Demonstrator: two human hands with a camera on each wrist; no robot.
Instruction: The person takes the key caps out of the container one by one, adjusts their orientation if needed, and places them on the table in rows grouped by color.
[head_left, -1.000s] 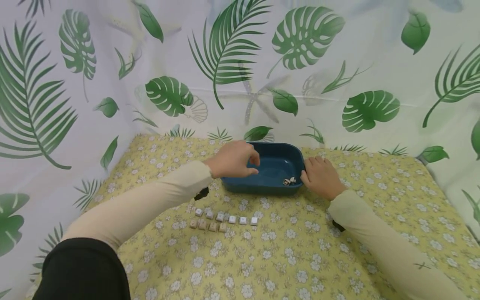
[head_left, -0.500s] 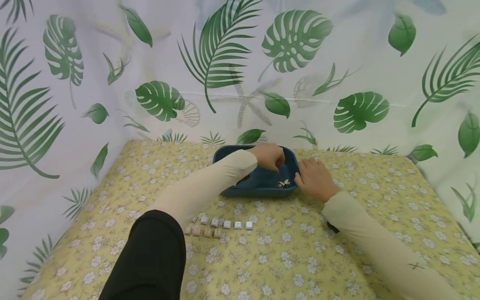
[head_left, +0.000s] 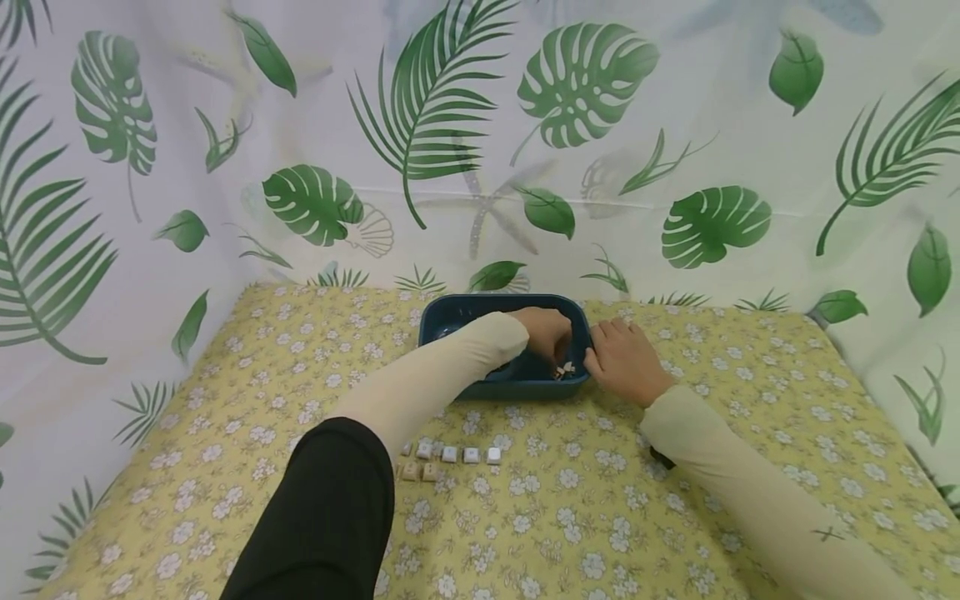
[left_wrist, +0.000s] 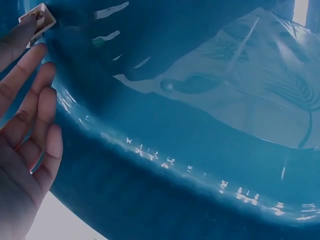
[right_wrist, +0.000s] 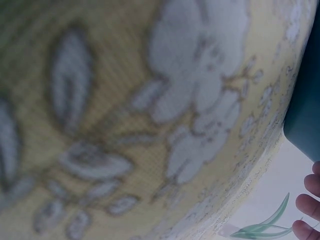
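Observation:
A dark blue rectangular basin point(head_left: 525, 390) stands towards the back of the table. My left hand point(head_left: 546, 329) reaches down inside it, at the small heap of keycaps point(head_left: 567, 371) in the front right corner. In the left wrist view, the thumb of that hand point(left_wrist: 25, 135) lies over a hollow keycap point(left_wrist: 48, 17); the index fingertip is close to its edge, and the other fingers are loosely bent. My right hand point(head_left: 624, 362) rests on the basin's right rim. Only its fingertips point(right_wrist: 309, 202) show in the right wrist view, near the basin's wall point(right_wrist: 306, 100).
In front of the basin, a row of white keycaps point(head_left: 471, 455) and a row of beige keycaps point(head_left: 429, 472) lie on the yellow floral cloth point(head_left: 585, 500). My left sleeve point(head_left: 420, 392) covers part of both rows. A leaf-print curtain point(head_left: 465, 208) hangs behind.
My left hand has moved right across the basin and down to the keycaps in its corner. The right hand has stayed on the rim. The head view has shifted slightly.

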